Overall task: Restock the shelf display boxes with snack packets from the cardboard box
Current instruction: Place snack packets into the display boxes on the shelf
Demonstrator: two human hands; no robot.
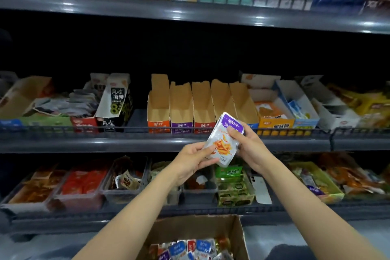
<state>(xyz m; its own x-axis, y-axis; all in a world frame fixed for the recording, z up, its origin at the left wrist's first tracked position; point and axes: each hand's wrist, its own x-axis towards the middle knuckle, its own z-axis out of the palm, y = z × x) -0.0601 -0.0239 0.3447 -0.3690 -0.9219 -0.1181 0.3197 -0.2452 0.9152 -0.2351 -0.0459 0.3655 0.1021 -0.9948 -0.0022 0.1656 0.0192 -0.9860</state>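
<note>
A stack of white snack packets with purple tops point(223, 141) is held between both hands in front of the middle shelf. My left hand point(193, 161) grips its lower left edge. My right hand point(250, 145) grips the right side, thumb on the front. Behind them several narrow brown display boxes stand in a row, with orange point(158, 112), purple point(181, 112) and red point(203, 112) fronts; they look bare inside. The cardboard box point(198, 232) lies open at the bottom, holding blue, purple and red packets point(190, 249).
A wire rail point(84, 130) runs along the middle shelf's front edge. Other snack boxes flank the row: a black and white one point(115, 101) on the left, a yellow one point(274, 116) on the right. The lower shelf carries bins of snacks point(82, 183). The upper shelf point(190, 10) overhangs.
</note>
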